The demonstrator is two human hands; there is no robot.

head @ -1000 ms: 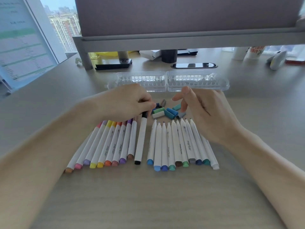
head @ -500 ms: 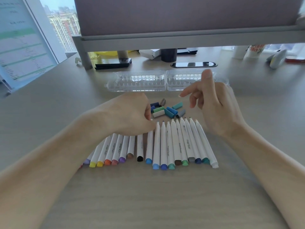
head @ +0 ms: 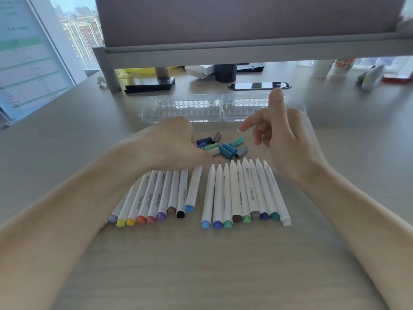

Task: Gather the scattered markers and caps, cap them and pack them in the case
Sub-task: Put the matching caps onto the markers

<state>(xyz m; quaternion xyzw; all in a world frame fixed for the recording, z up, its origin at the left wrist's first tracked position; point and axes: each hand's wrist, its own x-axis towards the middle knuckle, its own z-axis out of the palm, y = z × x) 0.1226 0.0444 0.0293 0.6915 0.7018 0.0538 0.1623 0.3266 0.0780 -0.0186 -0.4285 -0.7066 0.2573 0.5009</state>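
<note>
Grips, in the curled left hand (head: 174,146), the far end of a white marker with a light-blue end (head: 192,191), now pulled from the right row of uncapped white markers (head: 243,193) toward the left row (head: 156,198), beside the black-ended marker (head: 181,198) held a second ago. Suggests a finished black one and a light-blue one next for capping. Keeps the right hand (head: 283,139) raised, fingers loose and empty, over the loose coloured plastic caps (head: 225,148). Leaves the clear plastic case (head: 185,108) open, far on the worktop (head: 201,265), no markers inside yet.

L hand (head: 172,146) on left marker row (head: 156,198), R hand (head: 281,139) raised above uncapped row (head: 243,191), caps (head: 223,148) btwn, case (head: 183,106) behind
</note>
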